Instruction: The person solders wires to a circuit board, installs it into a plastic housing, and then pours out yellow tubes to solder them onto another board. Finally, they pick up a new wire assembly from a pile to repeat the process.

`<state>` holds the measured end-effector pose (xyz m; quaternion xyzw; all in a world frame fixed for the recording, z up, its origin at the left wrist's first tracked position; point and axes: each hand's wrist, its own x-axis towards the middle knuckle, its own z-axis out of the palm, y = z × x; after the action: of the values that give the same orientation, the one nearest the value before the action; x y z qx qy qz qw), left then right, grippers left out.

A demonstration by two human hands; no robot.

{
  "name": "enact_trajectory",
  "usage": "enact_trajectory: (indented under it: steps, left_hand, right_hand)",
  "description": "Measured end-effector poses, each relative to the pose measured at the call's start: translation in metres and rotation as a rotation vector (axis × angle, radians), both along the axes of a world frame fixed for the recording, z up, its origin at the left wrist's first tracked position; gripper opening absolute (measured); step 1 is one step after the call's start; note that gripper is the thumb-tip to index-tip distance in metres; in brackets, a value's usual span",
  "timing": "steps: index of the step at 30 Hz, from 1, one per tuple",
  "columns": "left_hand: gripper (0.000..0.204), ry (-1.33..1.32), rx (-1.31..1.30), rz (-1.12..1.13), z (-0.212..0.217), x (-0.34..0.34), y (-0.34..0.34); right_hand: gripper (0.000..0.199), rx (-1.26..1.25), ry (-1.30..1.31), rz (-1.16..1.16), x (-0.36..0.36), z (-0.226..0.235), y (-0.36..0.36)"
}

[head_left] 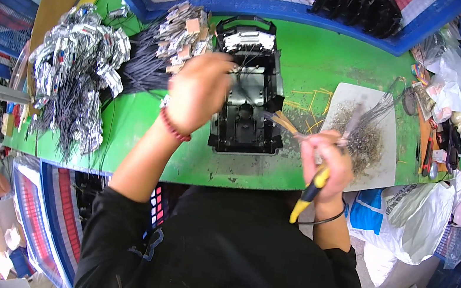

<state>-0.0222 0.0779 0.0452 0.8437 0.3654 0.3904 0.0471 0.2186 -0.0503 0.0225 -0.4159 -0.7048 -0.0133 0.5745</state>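
A black plastic housing (242, 131) with an opened upper part and silvery inner surfaces lies on the green table in front of me. Over its left edge is my left hand (200, 89), its fingers smeared by motion, so I cannot make out what they hold. To the right of the housing, my right hand (332, 162) is closed round a tool with a yellow-and-black handle (311, 195). From the same hand, thin tan-yellow strips (284, 121) point toward the housing's right side. How these join the tool is hidden by the fingers.
A pile of silvery parts with black wires (79, 56) and a stack of wired parts (181, 32) lie at left. Thin yellow sticks (314, 100) are scattered near a pale board (380, 160) bearing dark bits. Plastic bags (455, 76) and hand tools (431, 150) lie at right.
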Motion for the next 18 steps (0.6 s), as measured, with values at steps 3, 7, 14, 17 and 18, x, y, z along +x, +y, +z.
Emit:
enact_trajectory:
  steps: [3, 7, 14, 17, 18]
  left_hand:
    - [0.035, 0.246, -0.477, 0.350, 0.004, -0.016, 0.005]
    - [0.066, 0.359, -0.654, 0.182, -0.018, 0.000, 0.024]
    - [0.030, -0.189, -0.970, -0.127, 0.009, -0.044, 0.008]
    - [0.048, -0.416, -1.037, 0.111, 0.032, -0.124, -0.016]
    - [0.050, -0.538, -1.005, 0.051, 0.024, -0.185, -0.018]
  right_hand:
    - [0.042, -0.072, -0.104, 0.094, -0.023, 0.014, 0.009]
    - [0.037, -0.410, -0.255, 0.230, -0.024, 0.013, 0.010]
    - [0.016, -0.112, 0.155, -0.060, 0.019, -0.007, -0.033]
    - [0.019, -0.231, 0.380, -0.034, 0.014, -0.041, -0.037]
    - [0.019, -0.238, 0.337, -0.032, 0.014, -0.045, -0.037]
